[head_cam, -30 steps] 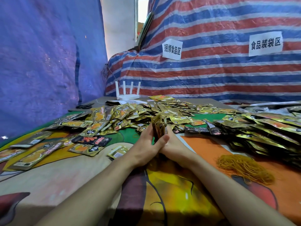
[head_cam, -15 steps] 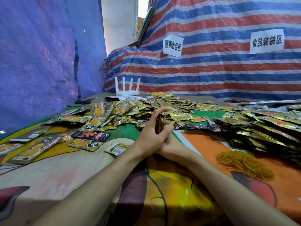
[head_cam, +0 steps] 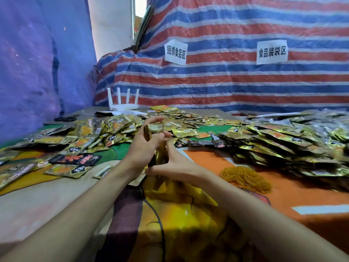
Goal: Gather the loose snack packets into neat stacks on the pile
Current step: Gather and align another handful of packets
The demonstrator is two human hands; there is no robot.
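Note:
A small stack of gold snack packets [head_cam: 155, 130] stands on edge at the table's middle, held between both hands. My left hand [head_cam: 145, 146] grips its upper part, fingers curled over the top. My right hand [head_cam: 175, 164] holds its lower part from the right, thumb against the packets. Loose gold packets [head_cam: 98, 133] lie scattered behind and to the left. A large heap of packets [head_cam: 283, 146] fills the right side.
A bundle of orange rubber bands [head_cam: 245, 178] lies right of my right hand. A black and red packet [head_cam: 75, 159] sits at the left. A white router [head_cam: 122, 104] and black scissors [head_cam: 66, 118] stand at the far edge, below striped tarpaulin.
Both hands have lifted the stack of packets higher off the cloth, and my left hand has shifted to cover its top. The view has tilted up slightly.

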